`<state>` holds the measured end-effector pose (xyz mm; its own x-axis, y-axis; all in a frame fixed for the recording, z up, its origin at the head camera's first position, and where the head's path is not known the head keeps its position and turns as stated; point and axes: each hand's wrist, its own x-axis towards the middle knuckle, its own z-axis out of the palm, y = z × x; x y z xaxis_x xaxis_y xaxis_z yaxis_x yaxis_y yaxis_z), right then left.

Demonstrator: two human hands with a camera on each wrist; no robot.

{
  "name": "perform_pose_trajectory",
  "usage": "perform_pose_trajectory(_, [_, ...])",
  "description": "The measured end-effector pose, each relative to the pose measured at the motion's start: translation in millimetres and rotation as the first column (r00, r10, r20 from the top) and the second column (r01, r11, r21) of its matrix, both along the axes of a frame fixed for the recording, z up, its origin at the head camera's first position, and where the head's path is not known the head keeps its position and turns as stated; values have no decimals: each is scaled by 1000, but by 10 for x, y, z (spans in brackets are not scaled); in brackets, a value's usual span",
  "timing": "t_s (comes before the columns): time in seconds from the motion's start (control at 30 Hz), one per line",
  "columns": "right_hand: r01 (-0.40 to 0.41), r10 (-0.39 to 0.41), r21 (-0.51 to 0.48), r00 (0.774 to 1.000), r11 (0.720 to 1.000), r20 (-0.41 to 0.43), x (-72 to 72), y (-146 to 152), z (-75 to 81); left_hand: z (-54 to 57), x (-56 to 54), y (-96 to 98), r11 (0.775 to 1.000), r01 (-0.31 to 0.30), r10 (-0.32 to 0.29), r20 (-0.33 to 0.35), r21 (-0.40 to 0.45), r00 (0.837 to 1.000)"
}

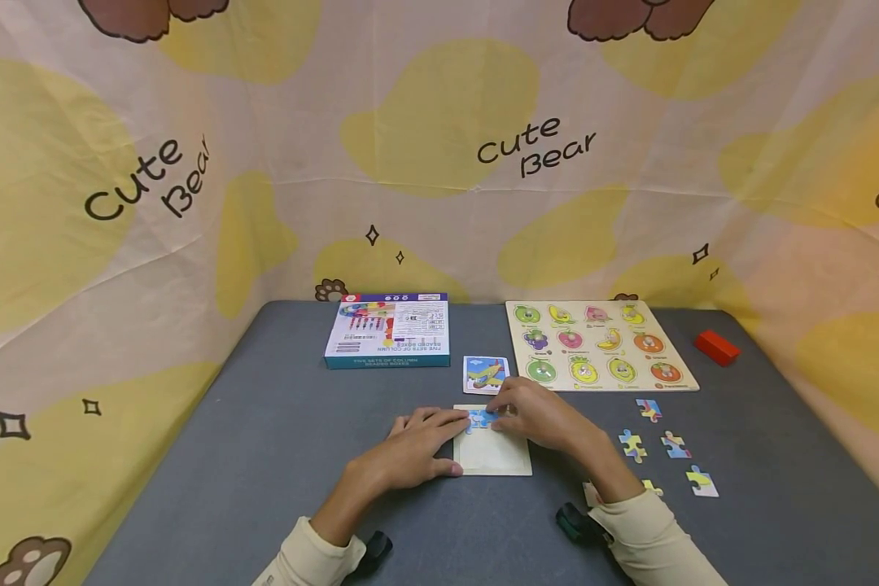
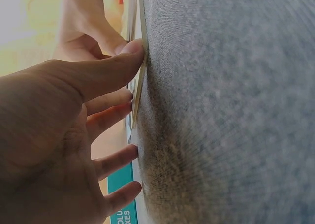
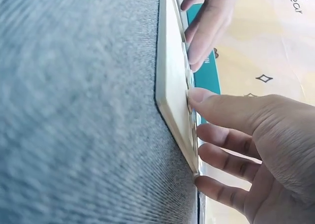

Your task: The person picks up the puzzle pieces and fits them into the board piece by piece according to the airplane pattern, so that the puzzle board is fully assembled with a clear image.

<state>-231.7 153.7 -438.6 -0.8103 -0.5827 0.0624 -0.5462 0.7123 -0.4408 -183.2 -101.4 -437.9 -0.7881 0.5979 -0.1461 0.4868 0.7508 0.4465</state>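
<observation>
- Left hand (image 1: 417, 449): not clenched, fingers extended, on 9 o'clock edge of flat cream square board (image 1: 494, 456).
- Right hand (image 1: 538, 413): fingertips touch blue printed jigsaw pieces (image 1: 479, 420) at board's 12 o'clock; can't tell if pinching.
- White-bordered airplane card (image 1: 485, 374): beyond board, 12 o'clock.
- Loose multicoloured puzzle pieces (image 1: 675, 446): off board, 3 o'clock.

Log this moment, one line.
left hand: touching cream square board; right hand: touching blue jigsaw pieces; multicoloured jigsaw pieces: loose, right of board

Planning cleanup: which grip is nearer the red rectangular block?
Right. The right grip is left of the red block, over the cream square board's far right corner; the left grip is farther left, at the board's left edge.
</observation>
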Motion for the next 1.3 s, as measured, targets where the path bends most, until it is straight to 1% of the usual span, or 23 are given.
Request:
perform_pose_trajectory(0.2, [4,-4,-12,1000,1000,12,-10,-17,-36,19,3,7,1000,-1,1,6,3,1000])
perform_pose_trajectory(0.47, [25,-25,-19,1000,1000,6,-4,-32,-32,28,9,10,1000,10,-10,10,17,1000])
perform_pose_trajectory(0.63, [22,-22,-17,1000,1000,-11,-14,-33,-37,26,12,44,1000,17,-17,-12,22,1000])
perform_pose_trajectory(0.73, [20,-20,-21,1000,1000,-14,-19,-34,-45,26,17,80,999,34,-34,-31,25,999])
perform_pose_trajectory(0.9, [21,-21,-43,1000,999,-9,-23,-29,-55,42,18,140,996,86,-84,-43,39,995])
perform_pose_trajectory(0.97, [14,-15,-50,1000,999,-8,-21,-30,-57,40,15,155,995,96,-94,-45,36,995])
perform_pose_trajectory(1.2, [9,-9,-49,1000,999,-4,-8,-38,-51,12,12,162,995,99,-99,-42,-3,994])
perform_pose_trajectory(1.3, [15,-14,-54,1000,998,16,-9,-17,-36,21,10,166,995,101,-102,-43,-16,994])
